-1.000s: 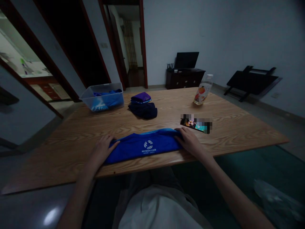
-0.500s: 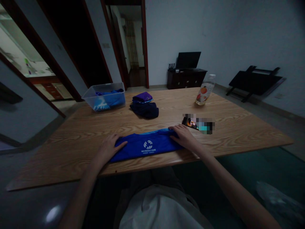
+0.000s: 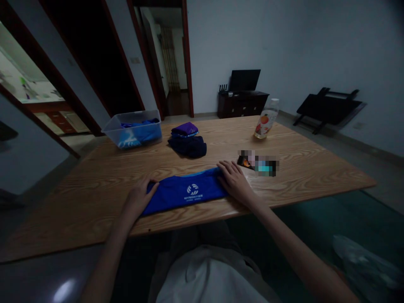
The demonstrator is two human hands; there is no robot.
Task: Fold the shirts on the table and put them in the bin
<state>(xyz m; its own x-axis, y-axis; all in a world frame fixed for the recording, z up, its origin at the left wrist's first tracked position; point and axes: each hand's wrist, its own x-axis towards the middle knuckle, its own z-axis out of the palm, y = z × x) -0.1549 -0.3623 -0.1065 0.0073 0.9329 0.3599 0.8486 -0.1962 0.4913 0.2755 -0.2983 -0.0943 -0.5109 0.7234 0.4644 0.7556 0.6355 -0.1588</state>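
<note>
L hand (image 3: 139,198) & R hand (image 3: 233,181) lie on opp. ends of folded blue shirt (image 3: 186,193) near table (image 3: 303,168) edge; can't tell if fingers grip cloth.

On the worktop (image 3: 303,168) we see a clear bottle (image 3: 265,122) with a white cap and a fruit label, and nearer us a device (image 3: 246,162) with a lit screen, partly pixelated. Beyond, we have a black television (image 3: 245,80) on a dark cabinet (image 3: 241,106), a patterned curtain (image 3: 170,61) through the doorway, and, lower right, a plastic bag (image 3: 368,263).
</note>
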